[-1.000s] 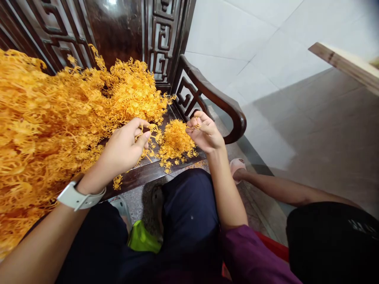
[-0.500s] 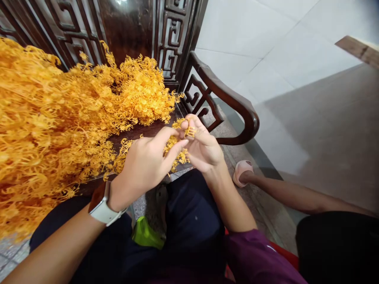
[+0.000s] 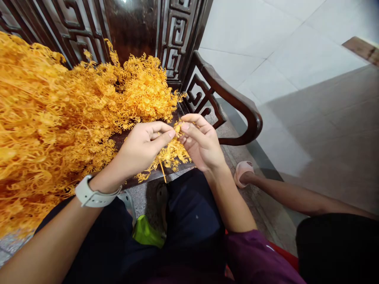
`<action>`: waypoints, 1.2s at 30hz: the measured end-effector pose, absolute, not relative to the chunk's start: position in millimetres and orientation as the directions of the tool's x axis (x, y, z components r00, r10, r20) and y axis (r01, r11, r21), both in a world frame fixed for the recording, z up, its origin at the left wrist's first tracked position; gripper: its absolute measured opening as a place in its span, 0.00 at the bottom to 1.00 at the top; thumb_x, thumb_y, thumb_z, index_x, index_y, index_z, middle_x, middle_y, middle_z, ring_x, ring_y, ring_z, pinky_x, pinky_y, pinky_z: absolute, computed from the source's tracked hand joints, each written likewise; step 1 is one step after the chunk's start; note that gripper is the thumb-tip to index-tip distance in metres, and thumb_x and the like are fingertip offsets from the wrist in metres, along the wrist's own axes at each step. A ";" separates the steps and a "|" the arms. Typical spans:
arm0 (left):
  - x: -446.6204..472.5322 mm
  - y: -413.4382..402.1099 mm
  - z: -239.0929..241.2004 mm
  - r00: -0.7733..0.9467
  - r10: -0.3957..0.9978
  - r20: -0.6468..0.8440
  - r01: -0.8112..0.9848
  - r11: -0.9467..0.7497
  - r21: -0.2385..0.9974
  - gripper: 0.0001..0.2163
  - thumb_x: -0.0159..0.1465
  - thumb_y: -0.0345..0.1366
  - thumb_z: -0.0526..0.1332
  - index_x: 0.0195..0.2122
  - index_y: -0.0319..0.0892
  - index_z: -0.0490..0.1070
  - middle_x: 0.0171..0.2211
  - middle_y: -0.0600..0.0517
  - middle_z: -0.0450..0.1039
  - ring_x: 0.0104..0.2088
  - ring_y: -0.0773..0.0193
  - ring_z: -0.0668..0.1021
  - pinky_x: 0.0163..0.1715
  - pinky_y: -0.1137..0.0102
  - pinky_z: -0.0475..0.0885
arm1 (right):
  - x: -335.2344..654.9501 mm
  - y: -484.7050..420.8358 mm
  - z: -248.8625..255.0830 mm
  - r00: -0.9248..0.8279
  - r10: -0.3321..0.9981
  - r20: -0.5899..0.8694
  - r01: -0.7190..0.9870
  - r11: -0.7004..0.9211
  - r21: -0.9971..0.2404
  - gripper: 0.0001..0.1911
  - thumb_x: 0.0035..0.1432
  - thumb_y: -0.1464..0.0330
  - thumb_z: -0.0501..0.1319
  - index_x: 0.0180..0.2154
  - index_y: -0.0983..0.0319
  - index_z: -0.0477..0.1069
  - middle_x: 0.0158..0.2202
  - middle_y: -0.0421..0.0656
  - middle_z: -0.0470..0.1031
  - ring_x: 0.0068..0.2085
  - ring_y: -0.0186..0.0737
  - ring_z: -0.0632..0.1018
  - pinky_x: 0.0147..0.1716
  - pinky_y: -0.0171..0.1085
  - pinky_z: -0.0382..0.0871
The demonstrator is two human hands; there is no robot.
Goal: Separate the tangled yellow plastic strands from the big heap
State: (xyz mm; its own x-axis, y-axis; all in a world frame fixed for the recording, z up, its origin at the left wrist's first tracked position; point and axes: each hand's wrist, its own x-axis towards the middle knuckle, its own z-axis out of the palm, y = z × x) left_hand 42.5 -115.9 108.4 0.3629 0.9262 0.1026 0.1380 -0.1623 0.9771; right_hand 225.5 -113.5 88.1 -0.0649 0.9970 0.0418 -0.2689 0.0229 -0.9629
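Observation:
My left hand (image 3: 142,148) and my right hand (image 3: 201,144) meet over the front edge of a dark carved wooden bench (image 3: 233,102). Both pinch a small orange plastic sprig (image 3: 177,128) between their fingertips. A thin orange stem (image 3: 162,170) hangs down below my left hand. Under the hands lies a small heap of loose orange pieces (image 3: 173,152). A big pile of orange plastic sprigs (image 3: 59,118) covers the bench seat to the left. My left wrist wears a white watch (image 3: 91,195).
The bench's curved armrest stands just right of my hands. Another person's leg (image 3: 293,197) with a pink slipper (image 3: 241,169) stretches in from the right. A green slipper (image 3: 146,232) sits between my knees. Pale floor tiles (image 3: 296,79) spread out at right.
A second ago my hands were apart, the left at the pile. They came together, and now both pinch the sprig with the stem hanging below.

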 end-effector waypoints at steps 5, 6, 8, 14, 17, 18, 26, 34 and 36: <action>39.4 -113.6 112.0 0.438 0.897 0.053 0.083 -0.099 0.992 0.10 0.71 0.41 0.63 0.37 0.40 0.78 0.19 0.58 0.60 0.19 0.70 0.61 0.20 0.71 0.56 | 228.2 -117.1 91.5 -0.089 0.994 0.058 -0.243 0.035 -0.970 0.11 0.58 0.62 0.74 0.41 0.55 0.77 0.33 0.37 0.76 0.30 0.32 0.76 0.31 0.34 0.74; 39.2 -113.8 111.7 0.443 0.895 0.053 0.078 -0.098 0.992 0.11 0.71 0.42 0.63 0.37 0.41 0.77 0.19 0.58 0.60 0.19 0.70 0.61 0.20 0.71 0.56 | 228.4 -117.8 92.1 -0.094 0.994 0.052 -0.246 0.027 -0.969 0.10 0.58 0.62 0.74 0.41 0.55 0.78 0.32 0.37 0.76 0.31 0.32 0.76 0.31 0.34 0.74; 38.9 -114.2 110.2 0.449 0.892 0.057 0.075 -0.101 0.992 0.12 0.72 0.43 0.63 0.35 0.41 0.76 0.19 0.58 0.60 0.19 0.70 0.61 0.20 0.71 0.56 | 228.6 -119.0 93.1 -0.103 0.994 0.040 -0.263 0.012 -0.965 0.10 0.58 0.63 0.74 0.40 0.55 0.78 0.32 0.37 0.76 0.31 0.33 0.76 0.31 0.33 0.74; 38.8 -112.8 104.9 0.426 0.904 0.040 0.062 -0.073 0.995 0.18 0.76 0.50 0.56 0.41 0.41 0.77 0.19 0.57 0.61 0.19 0.69 0.64 0.20 0.72 0.58 | 229.4 -120.9 95.3 -0.058 0.995 0.081 -0.294 0.060 -0.954 0.08 0.57 0.65 0.74 0.38 0.55 0.78 0.32 0.36 0.74 0.29 0.30 0.73 0.32 0.33 0.73; 40.6 -113.4 106.6 0.430 0.902 0.033 0.091 -0.080 0.993 0.17 0.74 0.50 0.60 0.41 0.41 0.77 0.19 0.58 0.61 0.18 0.70 0.62 0.19 0.72 0.55 | 229.6 -121.1 94.4 -0.005 0.993 0.121 -0.255 0.116 -0.960 0.08 0.57 0.65 0.74 0.37 0.55 0.77 0.33 0.37 0.73 0.30 0.31 0.72 0.33 0.34 0.74; 41.4 -113.8 107.4 0.430 0.902 0.038 0.105 -0.092 0.990 0.15 0.73 0.49 0.62 0.41 0.41 0.78 0.19 0.58 0.60 0.18 0.71 0.61 0.18 0.72 0.54 | 229.7 -121.2 93.6 0.006 0.990 0.142 -0.237 0.139 -0.961 0.09 0.58 0.65 0.74 0.37 0.55 0.76 0.33 0.37 0.73 0.30 0.32 0.72 0.33 0.35 0.75; 43.5 -114.9 107.9 0.402 0.914 0.058 0.139 -0.123 0.983 0.09 0.69 0.41 0.64 0.38 0.41 0.79 0.19 0.58 0.61 0.19 0.71 0.61 0.19 0.72 0.54 | 232.1 -124.1 89.6 -0.078 0.982 0.173 -0.138 0.161 -0.977 0.08 0.61 0.63 0.73 0.42 0.54 0.79 0.36 0.39 0.76 0.35 0.35 0.75 0.37 0.39 0.75; 37.0 -113.0 108.6 0.404 0.915 0.017 0.195 -0.104 0.975 0.16 0.73 0.48 0.60 0.43 0.40 0.79 0.18 0.59 0.60 0.19 0.70 0.62 0.18 0.73 0.56 | 249.6 -103.0 81.9 -0.053 0.963 0.264 0.056 0.266 -0.962 0.11 0.59 0.60 0.74 0.38 0.58 0.78 0.34 0.39 0.78 0.34 0.36 0.76 0.37 0.39 0.72; 36.8 -112.6 108.5 0.393 0.920 0.006 0.223 -0.101 0.970 0.17 0.72 0.50 0.61 0.45 0.40 0.79 0.18 0.59 0.60 0.18 0.70 0.62 0.17 0.73 0.55 | 270.2 -84.3 68.5 -0.021 0.962 0.271 0.188 0.270 -0.944 0.11 0.61 0.59 0.72 0.39 0.58 0.77 0.33 0.40 0.77 0.33 0.36 0.74 0.36 0.39 0.70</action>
State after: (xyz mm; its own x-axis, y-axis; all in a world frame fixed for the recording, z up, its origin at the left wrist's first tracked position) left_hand 36.8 -112.6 108.5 0.3926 0.9197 0.0056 0.2228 -0.1011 0.9696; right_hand 270.2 -84.3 68.5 -0.0212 0.9624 0.2708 0.1884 0.2698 -0.9443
